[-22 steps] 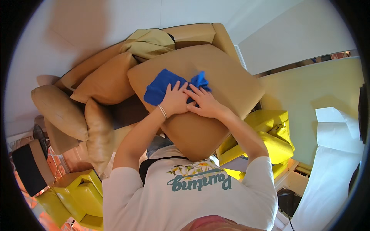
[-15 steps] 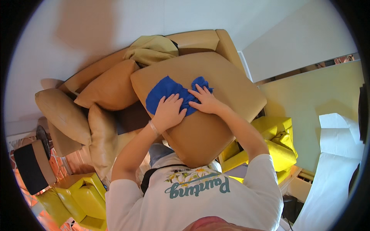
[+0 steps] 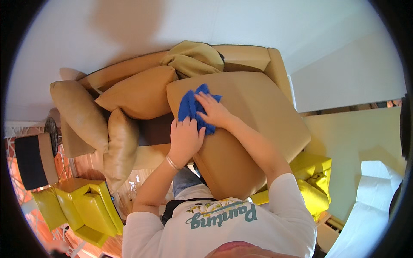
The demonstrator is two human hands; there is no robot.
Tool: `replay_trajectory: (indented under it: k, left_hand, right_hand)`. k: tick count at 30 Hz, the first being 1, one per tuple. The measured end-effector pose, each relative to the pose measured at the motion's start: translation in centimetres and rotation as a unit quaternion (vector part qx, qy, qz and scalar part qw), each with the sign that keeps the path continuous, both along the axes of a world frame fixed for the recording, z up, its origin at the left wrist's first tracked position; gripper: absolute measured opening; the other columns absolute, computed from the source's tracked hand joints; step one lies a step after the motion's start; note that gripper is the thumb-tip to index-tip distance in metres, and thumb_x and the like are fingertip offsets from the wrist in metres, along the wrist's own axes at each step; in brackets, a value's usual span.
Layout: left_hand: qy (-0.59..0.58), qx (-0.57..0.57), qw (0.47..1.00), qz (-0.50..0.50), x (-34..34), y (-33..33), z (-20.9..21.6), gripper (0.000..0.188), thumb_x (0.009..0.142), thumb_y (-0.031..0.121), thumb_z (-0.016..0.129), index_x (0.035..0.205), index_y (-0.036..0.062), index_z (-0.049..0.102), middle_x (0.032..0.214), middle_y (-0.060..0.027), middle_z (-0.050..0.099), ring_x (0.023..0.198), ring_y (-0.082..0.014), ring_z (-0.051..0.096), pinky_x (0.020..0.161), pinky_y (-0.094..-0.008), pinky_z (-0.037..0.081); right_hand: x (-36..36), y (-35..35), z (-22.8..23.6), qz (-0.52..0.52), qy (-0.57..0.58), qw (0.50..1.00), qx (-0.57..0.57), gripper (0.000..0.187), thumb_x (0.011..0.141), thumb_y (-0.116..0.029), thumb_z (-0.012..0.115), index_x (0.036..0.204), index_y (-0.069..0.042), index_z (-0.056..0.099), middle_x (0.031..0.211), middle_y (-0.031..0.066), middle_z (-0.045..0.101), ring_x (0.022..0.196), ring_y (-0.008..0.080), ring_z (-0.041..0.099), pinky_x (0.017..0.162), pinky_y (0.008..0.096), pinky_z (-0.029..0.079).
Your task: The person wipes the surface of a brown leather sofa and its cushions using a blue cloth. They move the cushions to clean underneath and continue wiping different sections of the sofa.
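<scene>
A blue cloth [image 3: 187,105] lies crumpled on the left part of a large tan sofa seat cushion [image 3: 258,112], which is lifted and tilted. My right hand [image 3: 215,112] rests flat on the cloth, fingers stretched and thumb apart. At the cushion's left edge is my left hand [image 3: 186,137], its fingers extended and their tips touching the cloth's lower edge. Neither hand is closed round anything. Part of the cloth is hidden beneath my right palm.
Tan pillows [image 3: 137,92] lean together on the left of the sofa. An olive-tan bundled fabric [image 3: 193,58] lies along the backrest [image 3: 245,56]. Yellow seats stand at lower left [image 3: 88,206] and right [image 3: 312,180]. A dark-topped stool [image 3: 32,163] stands far left.
The cloth has been gathered into a smaller bunch at the cushion's left side. My right hand has moved left over it; my left hand has slid toward the cushion's edge. The view has shifted.
</scene>
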State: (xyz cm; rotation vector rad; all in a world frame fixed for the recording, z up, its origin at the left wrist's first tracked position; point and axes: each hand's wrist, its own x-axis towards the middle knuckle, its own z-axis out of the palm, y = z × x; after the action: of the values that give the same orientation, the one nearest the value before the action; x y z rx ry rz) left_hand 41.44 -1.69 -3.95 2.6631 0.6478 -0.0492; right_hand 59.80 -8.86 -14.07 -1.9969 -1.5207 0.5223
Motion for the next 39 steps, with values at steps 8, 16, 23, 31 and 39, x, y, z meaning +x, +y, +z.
replay_trajectory:
  k: [8,16,23,31,39]
  left_hand:
    - [0.007,0.024,0.999,-0.037,4.4,-0.5,-3.1,0.072,0.087,0.05,0.062,0.15,0.0196,0.045,0.156,-0.0209,0.038,0.143,-0.047,0.032,0.115,-0.0616,0.022]
    - [0.111,0.02,0.982,-0.15,14.4,0.0,-8.9,0.057,0.099,0.046,0.047,0.153,0.0275,0.041,0.162,-0.0143,0.03,0.147,-0.0449,0.027,0.117,-0.0634,0.019]
    - [0.14,-0.02,0.954,-0.264,19.0,-6.2,-7.5,0.05,0.103,0.044,0.041,0.151,0.0311,0.045,0.163,-0.0094,0.028,0.149,-0.0469,0.021,0.116,-0.0672,0.015]
    - [0.088,-0.086,0.902,-0.414,13.9,-10.5,-4.5,0.05,0.103,0.04,0.04,0.15,0.0241,0.046,0.161,-0.0195,0.03,0.147,-0.0452,0.025,0.117,-0.063,0.019]
    - [0.005,-0.085,0.944,-0.318,2.7,-1.2,-1.8,0.045,0.101,0.028,0.051,0.141,0.0083,0.054,0.153,-0.0259,0.04,0.142,-0.0441,0.036,0.116,-0.0513,0.03]
  right_hand:
    - [6.1,-2.1,-2.1,-0.057,0.0,0.987,-0.152,0.069,0.088,-0.037,0.067,0.148,-0.014,0.042,0.16,0.0266,0.026,0.146,0.0456,0.029,0.118,0.0508,0.03]
    - [12.2,-5.4,-4.4,-0.233,-0.03,0.921,-0.31,0.076,0.092,-0.069,0.044,0.156,-0.03,0.034,0.162,0.0281,0.019,0.148,0.0495,0.02,0.119,0.0558,0.023]
    - [16.5,-17.3,-2.5,-0.353,-0.018,0.852,-0.386,0.079,0.092,-0.071,0.043,0.157,-0.027,0.032,0.161,0.0305,0.019,0.148,0.0516,0.019,0.119,0.059,0.021]
    - [7.9,-24.0,2.6,-0.29,-0.062,0.877,-0.378,0.072,0.094,-0.059,0.049,0.156,-0.026,0.034,0.157,0.0363,0.022,0.142,0.0598,0.023,0.115,0.0619,0.028]
    - [1.4,-15.5,5.7,-0.159,-0.04,0.922,-0.35,0.075,0.093,-0.061,0.048,0.157,-0.026,0.032,0.159,0.0347,0.018,0.142,0.0621,0.02,0.113,0.065,0.027]
